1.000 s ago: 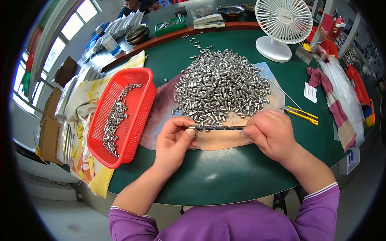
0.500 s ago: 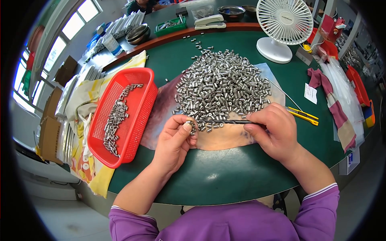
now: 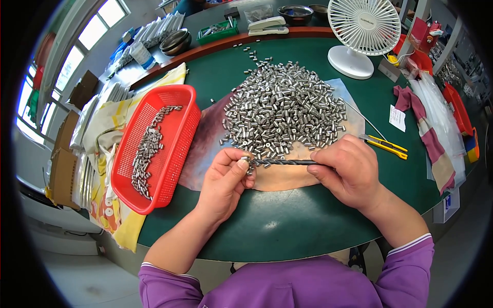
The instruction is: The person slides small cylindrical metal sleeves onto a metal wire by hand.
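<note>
Drill bit (image 3: 286, 162) extends from right hand (image 3: 349, 172), which grips one end, to left hand (image 3: 223, 177), which pinches small metal pieces (image 3: 250, 168), tip pointing left, long axis crosswise.

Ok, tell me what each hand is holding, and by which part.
The right hand grips the dark drill bit by its shank end. The left hand pinches small metal cylinders; exactly where on them cannot be told.

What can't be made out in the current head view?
Head view:
Drill bit: right end hidden inside right hand.
Cylinders in left hand: too small and overlapping to count.
Metal pile: lower layers buried beneath its surface.
Background person: mostly cut off by top edge.
</note>
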A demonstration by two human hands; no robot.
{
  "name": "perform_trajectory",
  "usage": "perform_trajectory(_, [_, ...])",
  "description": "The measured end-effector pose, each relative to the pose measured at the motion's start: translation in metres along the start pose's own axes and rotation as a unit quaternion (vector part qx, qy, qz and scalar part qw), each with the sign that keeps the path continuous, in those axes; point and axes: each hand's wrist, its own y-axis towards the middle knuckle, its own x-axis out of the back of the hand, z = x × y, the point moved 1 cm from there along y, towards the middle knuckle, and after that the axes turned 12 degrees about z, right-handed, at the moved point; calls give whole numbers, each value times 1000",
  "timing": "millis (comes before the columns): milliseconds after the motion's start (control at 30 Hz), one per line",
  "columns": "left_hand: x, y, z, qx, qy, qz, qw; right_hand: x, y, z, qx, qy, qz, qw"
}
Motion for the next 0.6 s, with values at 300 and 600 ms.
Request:
perform_trajectory(300, [0, 0, -1, 17, -11, 4, 1000, 4, 0, 3, 36, -35, 14, 999])
perform_trajectory(600, [-5, -3, -2, -46, 126, -6, 991, 1, -4, -2, -47, 21, 73, 996])
